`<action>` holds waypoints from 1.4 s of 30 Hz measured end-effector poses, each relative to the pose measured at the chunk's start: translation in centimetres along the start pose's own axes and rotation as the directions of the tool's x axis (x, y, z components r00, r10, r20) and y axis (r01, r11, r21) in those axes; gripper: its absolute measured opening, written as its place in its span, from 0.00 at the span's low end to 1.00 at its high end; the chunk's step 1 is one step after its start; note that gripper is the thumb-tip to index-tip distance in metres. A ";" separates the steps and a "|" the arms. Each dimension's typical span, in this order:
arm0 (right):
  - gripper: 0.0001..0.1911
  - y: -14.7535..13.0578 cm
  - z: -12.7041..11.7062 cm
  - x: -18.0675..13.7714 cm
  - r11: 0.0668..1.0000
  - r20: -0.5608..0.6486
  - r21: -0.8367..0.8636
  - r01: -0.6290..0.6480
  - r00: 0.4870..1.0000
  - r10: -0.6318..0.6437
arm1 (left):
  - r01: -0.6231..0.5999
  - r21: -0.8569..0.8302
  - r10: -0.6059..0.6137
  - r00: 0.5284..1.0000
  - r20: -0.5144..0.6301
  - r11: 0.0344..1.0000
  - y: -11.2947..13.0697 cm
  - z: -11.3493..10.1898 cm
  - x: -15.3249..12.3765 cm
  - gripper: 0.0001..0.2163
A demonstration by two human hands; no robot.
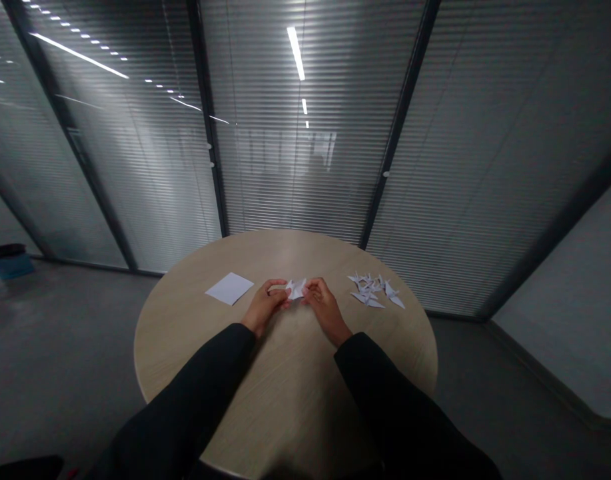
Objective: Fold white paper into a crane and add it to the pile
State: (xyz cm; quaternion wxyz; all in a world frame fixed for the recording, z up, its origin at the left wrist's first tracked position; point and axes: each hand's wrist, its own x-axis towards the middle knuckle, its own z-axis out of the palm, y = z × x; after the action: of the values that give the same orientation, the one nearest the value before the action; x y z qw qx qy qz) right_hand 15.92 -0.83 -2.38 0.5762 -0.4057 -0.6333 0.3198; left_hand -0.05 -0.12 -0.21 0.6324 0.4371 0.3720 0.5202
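A small, partly folded white paper piece [297, 288] is held over the middle of a round wooden table [285, 387]. My left hand [265, 305] pinches its left side and my right hand [324, 304] pinches its right side. Both hands have their fingers closed on the paper. Black sleeves cover both arms.
A flat white paper square [230, 288] lies on the table to the left of my hands. A cluster of several folded white paper cranes [375, 291] lies to the right. Glass walls with blinds stand behind the table, and grey floor surrounds it.
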 end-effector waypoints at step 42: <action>0.10 -1.7 0.4 -0.3 0.980 -0.094 -0.153 0.124 0.986 -0.140 | -0.569 0.588 0.629 0.767 0.127 0.575 0.3 0.4 -1.0 0.05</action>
State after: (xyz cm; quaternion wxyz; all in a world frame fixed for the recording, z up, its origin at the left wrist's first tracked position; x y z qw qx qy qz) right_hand 15.31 -1.87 -1.15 0.5971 -0.4201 -0.6497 0.2119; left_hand 0.05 -1.18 0.27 0.2298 0.6865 0.3754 0.5788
